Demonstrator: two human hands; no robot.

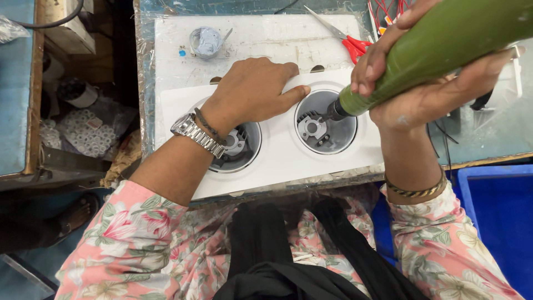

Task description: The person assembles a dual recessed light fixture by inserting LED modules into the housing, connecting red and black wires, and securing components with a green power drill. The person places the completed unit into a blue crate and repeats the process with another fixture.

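A workbench (488, 139) with a glass-like, blue-grey top and a wooden front edge carries the work, its surface partly covered in crinkled clear plastic film. Lying flat on it is a scuffed white board (261, 39), and on that board rests a white rectangular panel (277, 158) with two round recesses side by side, each showing grey moulded parts inside. Near the board's far edge stands a small round pot (205, 41) of pale grey paste. Red-handled scissors (347, 41) lie at the board's far right corner, beside a bundle of red wires (386, 11).
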